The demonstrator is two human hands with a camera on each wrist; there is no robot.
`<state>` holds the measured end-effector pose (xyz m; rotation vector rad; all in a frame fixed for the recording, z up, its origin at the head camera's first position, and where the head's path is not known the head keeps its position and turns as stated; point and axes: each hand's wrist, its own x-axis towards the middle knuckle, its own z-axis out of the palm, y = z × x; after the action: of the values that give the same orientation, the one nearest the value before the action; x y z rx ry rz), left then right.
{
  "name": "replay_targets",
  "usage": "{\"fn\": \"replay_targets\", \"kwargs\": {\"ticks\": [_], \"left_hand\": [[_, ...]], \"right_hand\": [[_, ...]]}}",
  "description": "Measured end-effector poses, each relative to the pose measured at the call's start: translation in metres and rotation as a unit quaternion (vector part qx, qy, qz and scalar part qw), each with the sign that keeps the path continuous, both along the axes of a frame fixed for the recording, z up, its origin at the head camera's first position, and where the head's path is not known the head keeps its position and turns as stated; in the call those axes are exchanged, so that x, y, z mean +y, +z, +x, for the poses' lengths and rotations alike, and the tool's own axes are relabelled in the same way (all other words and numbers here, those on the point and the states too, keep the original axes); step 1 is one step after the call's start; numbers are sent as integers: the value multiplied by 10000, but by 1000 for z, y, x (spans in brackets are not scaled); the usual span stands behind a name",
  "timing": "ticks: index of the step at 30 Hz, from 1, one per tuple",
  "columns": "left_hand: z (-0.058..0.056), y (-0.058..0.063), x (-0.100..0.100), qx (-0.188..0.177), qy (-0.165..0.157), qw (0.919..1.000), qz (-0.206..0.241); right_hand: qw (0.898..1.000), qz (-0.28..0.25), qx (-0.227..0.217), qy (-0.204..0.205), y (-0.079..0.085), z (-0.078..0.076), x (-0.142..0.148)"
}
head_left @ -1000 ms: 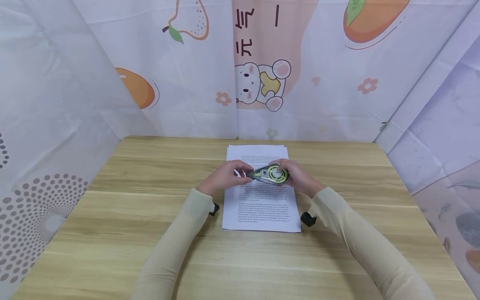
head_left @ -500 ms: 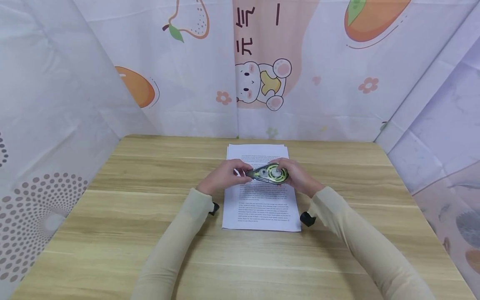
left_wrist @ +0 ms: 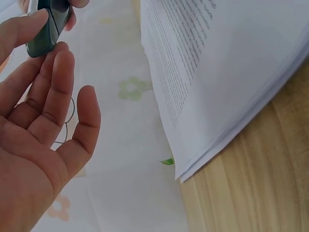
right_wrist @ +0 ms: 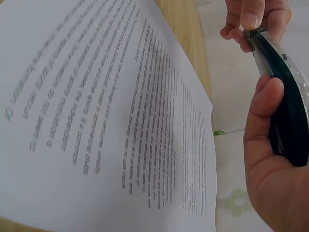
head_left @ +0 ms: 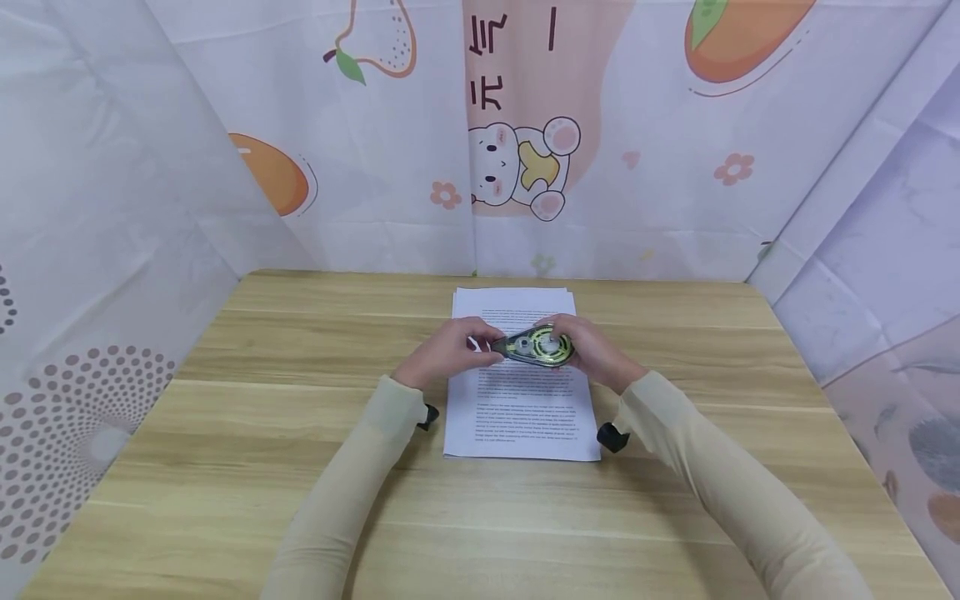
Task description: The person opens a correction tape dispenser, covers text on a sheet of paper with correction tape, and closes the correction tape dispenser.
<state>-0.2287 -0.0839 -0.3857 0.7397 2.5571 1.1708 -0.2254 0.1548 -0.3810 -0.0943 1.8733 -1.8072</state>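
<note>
A correction tape, dark with a clear, yellow-green patterned body, is held level above a stack of printed paper. My left hand pinches its narrow capped tip between thumb and fingers. The wide end rests in my right hand, whose thumb lies along the body. In the left wrist view the dark tip sits between thumb and fingertips, and the little finger stands apart. From the right wrist the dark side of the correction tape shows, gripped by the curled right hand.
The paper stack lies on a wooden table, its sheets slightly uneven. Behind it hangs a printed curtain along the table's back edge. Black wrist mounts sit under both sleeves, near the paper's sides.
Both hands keep their hold on the correction tape. It has barely moved, and the whole head view has shifted by a few pixels.
</note>
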Motion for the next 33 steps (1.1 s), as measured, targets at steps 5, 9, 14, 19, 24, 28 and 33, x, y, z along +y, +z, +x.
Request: {"fn": "replay_targets", "kwargs": {"ticks": [5, 9, 14, 19, 24, 28, 33], "left_hand": [[-1, 0, 1, 47, -33, 10000, 69], [-1, 1, 0, -3, -33, 10000, 63], [-1, 1, -2, -155, 9, 9999, 41], [-2, 2, -6, -190, -11, 9998, 29], [-3, -1, -9, -151, -56, 9999, 7], [-3, -1, -9, -183, -46, 9998, 1], [-4, -3, -9, -105, 10, 9999, -25]], "right_hand": [[9999, -3, -115, -86, 2, 1, -1], [9999, 7, -115, -71, 2, 1, -2], [9999, 70, -73, 26, 2, 2, -3], [9995, 275, 29, 149, 0, 0, -1], [9966, 694, 255, 352, -1, -1, 1], [9965, 744, 169, 331, -1, -2, 4], [9985, 503, 6, 195, 0, -3, 6]]}}
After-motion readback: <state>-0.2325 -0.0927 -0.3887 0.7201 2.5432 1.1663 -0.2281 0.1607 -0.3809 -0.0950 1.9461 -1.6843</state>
